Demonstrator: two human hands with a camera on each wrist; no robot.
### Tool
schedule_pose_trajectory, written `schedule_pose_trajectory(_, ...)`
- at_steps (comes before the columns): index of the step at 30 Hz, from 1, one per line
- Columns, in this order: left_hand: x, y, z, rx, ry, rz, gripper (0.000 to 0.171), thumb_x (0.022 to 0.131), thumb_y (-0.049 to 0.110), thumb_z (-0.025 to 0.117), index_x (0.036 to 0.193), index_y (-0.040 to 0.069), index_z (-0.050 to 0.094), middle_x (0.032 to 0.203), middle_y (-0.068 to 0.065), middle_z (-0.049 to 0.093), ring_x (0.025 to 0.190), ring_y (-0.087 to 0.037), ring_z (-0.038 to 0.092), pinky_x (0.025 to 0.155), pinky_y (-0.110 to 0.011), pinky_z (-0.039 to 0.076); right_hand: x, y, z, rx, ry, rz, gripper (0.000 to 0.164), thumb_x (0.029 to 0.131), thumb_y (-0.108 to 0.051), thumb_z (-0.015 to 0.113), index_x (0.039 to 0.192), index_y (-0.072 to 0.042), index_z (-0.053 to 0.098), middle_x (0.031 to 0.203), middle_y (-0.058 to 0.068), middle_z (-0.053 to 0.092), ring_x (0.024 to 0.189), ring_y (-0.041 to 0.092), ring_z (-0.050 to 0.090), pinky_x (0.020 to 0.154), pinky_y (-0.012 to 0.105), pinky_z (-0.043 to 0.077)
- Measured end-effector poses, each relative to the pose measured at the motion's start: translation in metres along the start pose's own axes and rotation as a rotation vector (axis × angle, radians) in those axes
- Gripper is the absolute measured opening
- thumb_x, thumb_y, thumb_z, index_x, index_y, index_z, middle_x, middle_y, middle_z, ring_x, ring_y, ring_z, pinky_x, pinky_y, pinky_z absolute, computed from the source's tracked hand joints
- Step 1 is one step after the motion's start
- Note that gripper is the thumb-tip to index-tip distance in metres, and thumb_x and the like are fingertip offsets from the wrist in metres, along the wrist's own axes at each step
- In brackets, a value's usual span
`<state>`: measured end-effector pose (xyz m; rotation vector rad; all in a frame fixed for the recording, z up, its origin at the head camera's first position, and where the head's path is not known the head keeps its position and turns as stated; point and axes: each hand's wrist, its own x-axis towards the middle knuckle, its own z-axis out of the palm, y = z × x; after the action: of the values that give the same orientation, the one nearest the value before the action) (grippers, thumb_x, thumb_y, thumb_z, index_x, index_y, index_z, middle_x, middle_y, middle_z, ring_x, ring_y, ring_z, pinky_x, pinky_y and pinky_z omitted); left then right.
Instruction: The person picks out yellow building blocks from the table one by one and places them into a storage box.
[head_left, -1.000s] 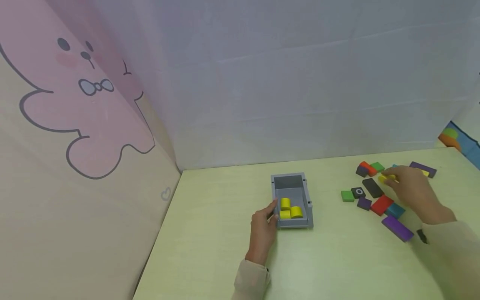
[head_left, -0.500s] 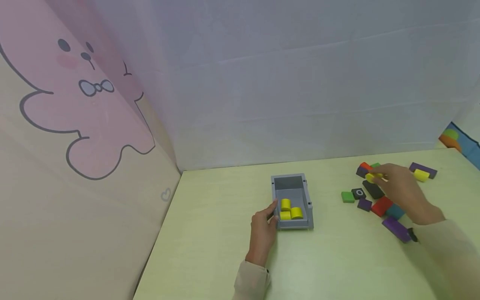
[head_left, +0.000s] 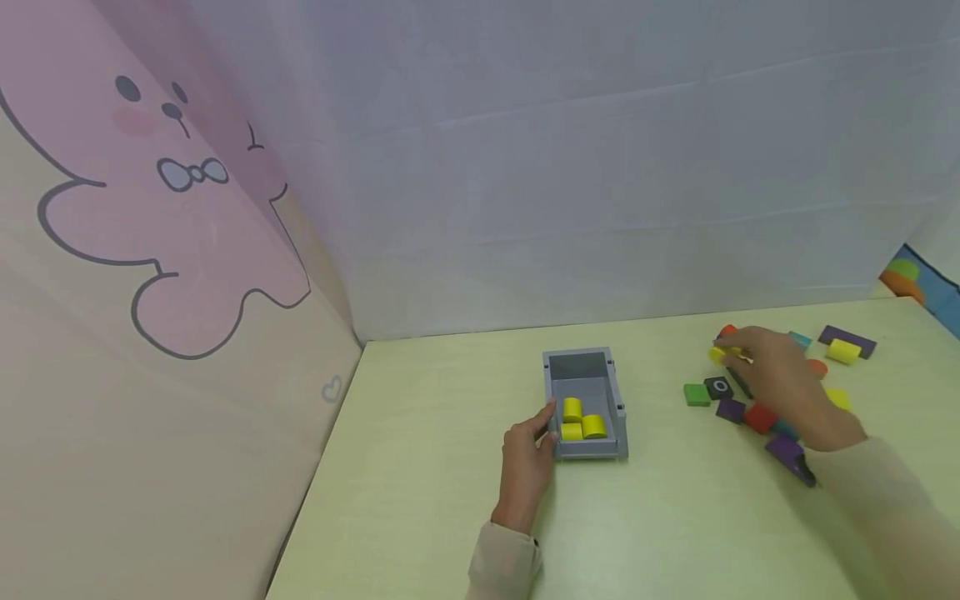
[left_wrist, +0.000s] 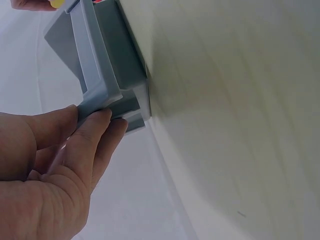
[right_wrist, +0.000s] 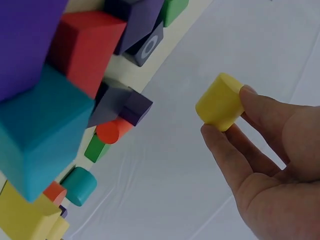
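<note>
My right hand (head_left: 780, 379) pinches a yellow cylinder block (right_wrist: 220, 102) between thumb and fingertips. In the right wrist view it is held up apart from the other blocks. A grey open box (head_left: 588, 358) stands at the middle of the table, with several yellow cylinders (head_left: 572, 409) inside, near its front end. With thumb and fingers, my left hand (left_wrist: 60, 155) grips the box's left rim. In the head view my right hand hangs over the block pile and hides part of it.
Loose blocks lie on the right of the table: a green one (head_left: 697, 395), a black one with a white ring (head_left: 720, 387), a red block (head_left: 761, 417), a purple bar (head_left: 787, 454) and a yellow cylinder (head_left: 843, 352) by another purple bar. A pale curtain (head_left: 645, 208) hangs behind.
My right hand has moved left over the pile, carrying the yellow cylinder toward the box. Blocks at the far right have come into sight behind it. My left hand and the box stay put.
</note>
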<state>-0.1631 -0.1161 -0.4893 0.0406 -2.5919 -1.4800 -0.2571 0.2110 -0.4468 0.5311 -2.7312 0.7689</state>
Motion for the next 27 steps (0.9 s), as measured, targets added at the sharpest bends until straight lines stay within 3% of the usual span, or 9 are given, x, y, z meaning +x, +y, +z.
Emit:
schedule_pose_trajectory(6, 0.0, -0.001, 0.0, 0.006, -0.008, 0.002, 0.047, 0.083, -0.004, 0.06, 0.124, 0.018, 0.054, 0.123, 0.001, 0.054, 0.108, -0.009, 0.048, 0.092, -0.036, 0.043, 0.005, -0.011, 0.004, -0.007, -0.043, -0.019, 0.028, 0.079, -0.002, 0.066, 0.106, 0.001, 0.062, 0.104, 0.024, 0.06, 0.084, 0.035, 0.057, 0.068, 0.053, 0.05)
schedule_pose_trajectory(11, 0.0, 0.0, 0.0, 0.012, -0.01, -0.001, 0.047, 0.083, -0.003, 0.06, 0.125, 0.018, 0.054, 0.122, 0.002, 0.054, 0.107, -0.008, 0.048, 0.092, -0.035, 0.043, 0.007, -0.018, 0.01, 0.006, -0.027, -0.072, 0.027, 0.078, -0.001, 0.067, 0.105, 0.002, 0.062, 0.106, 0.025, 0.06, 0.085, 0.035, 0.057, 0.069, 0.053, 0.051)
schedule_pose_trajectory(21, 0.001, 0.0, 0.0, 0.02, -0.003, 0.006, 0.048, 0.083, -0.003, 0.061, 0.124, 0.02, 0.054, 0.121, 0.001, 0.055, 0.107, -0.008, 0.048, 0.092, -0.038, 0.043, 0.011, -0.031, 0.018, 0.036, -0.015, -0.094, 0.027, 0.077, -0.001, 0.068, 0.104, 0.002, 0.063, 0.107, 0.025, 0.059, 0.095, 0.038, 0.054, 0.073, 0.055, 0.049)
schedule_pose_trajectory(27, 0.001, -0.001, 0.0, 0.02, -0.008, 0.017, 0.047, 0.083, -0.004, 0.06, 0.125, 0.018, 0.054, 0.122, 0.0, 0.055, 0.107, -0.009, 0.049, 0.092, -0.036, 0.044, 0.013, -0.041, 0.022, 0.039, -0.051, -0.081, 0.028, 0.077, -0.003, 0.069, 0.105, 0.0, 0.064, 0.108, 0.022, 0.06, 0.099, 0.037, 0.053, 0.075, 0.053, 0.05)
